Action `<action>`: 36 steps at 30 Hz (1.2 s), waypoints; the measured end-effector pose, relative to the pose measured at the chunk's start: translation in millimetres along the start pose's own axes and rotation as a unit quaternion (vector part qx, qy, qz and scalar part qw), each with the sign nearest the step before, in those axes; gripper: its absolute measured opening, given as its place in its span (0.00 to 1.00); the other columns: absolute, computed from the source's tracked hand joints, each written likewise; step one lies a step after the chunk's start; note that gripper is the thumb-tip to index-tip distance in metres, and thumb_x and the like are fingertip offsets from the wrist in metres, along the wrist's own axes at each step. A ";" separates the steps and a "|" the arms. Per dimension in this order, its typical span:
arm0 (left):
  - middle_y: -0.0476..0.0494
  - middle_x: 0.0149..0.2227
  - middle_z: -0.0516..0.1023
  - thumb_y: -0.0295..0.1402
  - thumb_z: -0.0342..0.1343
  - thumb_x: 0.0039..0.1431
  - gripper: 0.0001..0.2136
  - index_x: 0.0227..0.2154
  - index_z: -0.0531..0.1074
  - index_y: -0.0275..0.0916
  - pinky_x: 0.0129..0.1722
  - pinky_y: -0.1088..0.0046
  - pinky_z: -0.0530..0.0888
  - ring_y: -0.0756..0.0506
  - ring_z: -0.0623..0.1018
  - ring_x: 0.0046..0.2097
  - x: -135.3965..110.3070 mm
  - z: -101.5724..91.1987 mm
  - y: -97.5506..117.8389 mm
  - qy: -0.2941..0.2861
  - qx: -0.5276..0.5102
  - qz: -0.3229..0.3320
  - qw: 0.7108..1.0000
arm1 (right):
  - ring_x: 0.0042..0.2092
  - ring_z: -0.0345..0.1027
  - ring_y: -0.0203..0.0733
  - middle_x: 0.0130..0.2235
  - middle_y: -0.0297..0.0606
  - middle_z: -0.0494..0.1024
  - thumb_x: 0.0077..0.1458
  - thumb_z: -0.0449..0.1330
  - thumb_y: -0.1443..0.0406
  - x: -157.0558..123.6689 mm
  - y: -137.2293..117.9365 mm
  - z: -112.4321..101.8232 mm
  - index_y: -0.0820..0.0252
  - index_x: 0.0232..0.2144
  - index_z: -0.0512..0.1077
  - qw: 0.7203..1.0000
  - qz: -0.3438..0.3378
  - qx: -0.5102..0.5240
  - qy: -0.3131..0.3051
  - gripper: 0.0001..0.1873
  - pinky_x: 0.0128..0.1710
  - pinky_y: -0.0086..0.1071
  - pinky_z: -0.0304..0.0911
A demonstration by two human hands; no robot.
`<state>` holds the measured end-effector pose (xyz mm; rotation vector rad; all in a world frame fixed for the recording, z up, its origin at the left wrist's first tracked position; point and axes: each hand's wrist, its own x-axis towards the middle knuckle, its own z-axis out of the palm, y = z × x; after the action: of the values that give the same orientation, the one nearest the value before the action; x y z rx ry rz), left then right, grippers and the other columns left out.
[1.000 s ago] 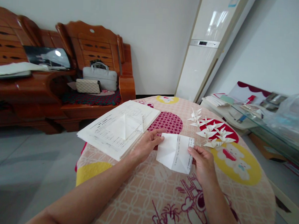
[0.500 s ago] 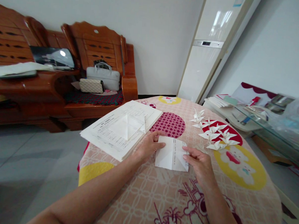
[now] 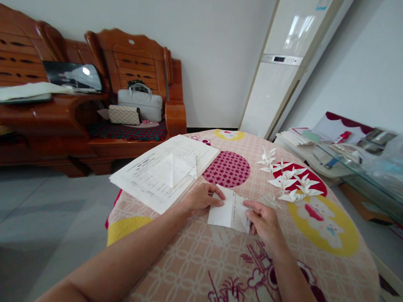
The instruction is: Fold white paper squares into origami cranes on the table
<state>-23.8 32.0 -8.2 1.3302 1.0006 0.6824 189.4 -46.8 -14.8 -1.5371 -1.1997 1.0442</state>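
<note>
A small creased sheet of printed white paper [image 3: 231,215] is held between my two hands, just above the patterned tablecloth. My left hand [image 3: 204,198] pinches its upper left edge between thumb and fingers. On the other side, my right hand [image 3: 262,219] grips the right edge, thumb and forefinger on top. A vertical crease runs down the middle of the sheet, and some print shows along it. Left of my hands, a folded piece of paper [image 3: 172,171] lies on a stack of printed sheets [image 3: 139,184].
Several white paper cranes [image 3: 288,176] sit on the right part of the round table [image 3: 188,267]. A glass-topped stand [image 3: 365,171] with a plastic bag [image 3: 397,150] is at the right. Behind are a wooden sofa [image 3: 132,61] with bags and a tall air conditioner [image 3: 275,83].
My left hand has moved slightly down, and my right fingers have shifted a little left on the sheet. The paper's top edge now bends unevenly. Everything else stays in place.
</note>
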 end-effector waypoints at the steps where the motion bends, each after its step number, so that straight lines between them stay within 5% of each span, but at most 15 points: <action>1: 0.56 0.19 0.62 0.34 0.69 0.37 0.13 0.28 0.76 0.35 0.23 0.78 0.54 0.55 0.60 0.22 0.0 -0.1 0.0 -0.003 -0.001 0.000 1.000 | 0.19 0.63 0.34 0.23 0.35 0.76 0.47 0.60 0.62 -0.2 -0.1 0.3 0.68 0.44 0.74 1.000 -0.013 -0.016 -0.007 0.21 0.18 0.27 0.58; 7: 0.50 0.26 0.70 0.35 0.71 0.35 0.17 0.30 0.76 0.34 0.28 0.77 0.61 0.52 0.68 0.30 -1.8 4.5 3.3 -0.009 -0.071 0.023 0.997 | 0.17 0.62 0.34 0.16 0.29 0.70 0.51 0.57 0.61 -2.4 -7.0 3.1 0.65 0.40 0.73 0.997 -0.052 -0.050 -0.007 0.16 0.16 0.24 0.55; 14: 0.53 0.22 0.65 0.34 0.68 0.39 0.15 0.33 0.79 0.35 0.26 0.76 0.57 0.53 0.63 0.26 4.1 -3.8 -6.6 0.049 0.042 0.039 0.997 | 0.17 0.64 0.35 0.17 0.32 0.72 0.45 0.61 0.62 -2.7 -4.1 4.8 0.67 0.35 0.77 0.999 -0.033 -0.034 0.016 0.16 0.17 0.27 0.58; 18: 0.45 0.37 0.75 0.30 0.68 0.38 0.12 0.30 0.81 0.36 0.31 0.75 0.65 0.51 0.70 0.32 5.2 -9.7 -2.9 0.051 0.120 0.099 0.987 | 0.18 0.65 0.36 0.17 0.32 0.73 0.44 0.62 0.62 -1.5 -1.4 4.9 0.68 0.35 0.78 0.999 -0.026 -0.027 0.026 0.17 0.20 0.28 0.60; 22: 0.41 0.50 0.73 0.27 0.66 0.40 0.08 0.28 0.81 0.38 0.39 0.72 0.71 0.46 0.75 0.42 0.8 -12.7 6.2 0.049 0.171 0.126 0.976 | 0.18 0.65 0.36 0.16 0.32 0.72 0.44 0.62 0.61 -2.3 -4.1 4.4 0.68 0.35 0.79 0.998 -0.028 -0.037 0.029 0.17 0.19 0.27 0.60; 32: 0.44 0.40 0.79 0.28 0.66 0.44 0.04 0.26 0.81 0.38 0.36 0.76 0.72 0.47 0.77 0.41 -2.5 -12.9 8.1 0.008 0.180 0.158 0.971 | 0.21 0.69 0.39 0.21 0.37 0.78 0.48 0.61 0.60 -8.3 -7.3 5.1 0.64 0.34 0.80 0.994 -0.056 -0.088 0.034 0.15 0.18 0.28 0.61; 36: 0.44 0.40 0.79 0.28 0.64 0.46 0.01 0.25 0.80 0.37 0.34 0.77 0.71 0.48 0.77 0.40 -4.7 -10.6 12.6 0.011 0.196 0.168 0.966 | 0.26 0.72 0.41 0.26 0.39 0.80 0.49 0.61 0.61 -7.4 -6.1 2.5 0.61 0.32 0.80 0.986 -0.106 -0.120 0.054 0.12 0.25 0.31 0.67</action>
<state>-33.6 34.8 5.6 1.8727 0.9676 0.7779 184.4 -53.0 -8.9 -1.5847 -1.4177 0.6872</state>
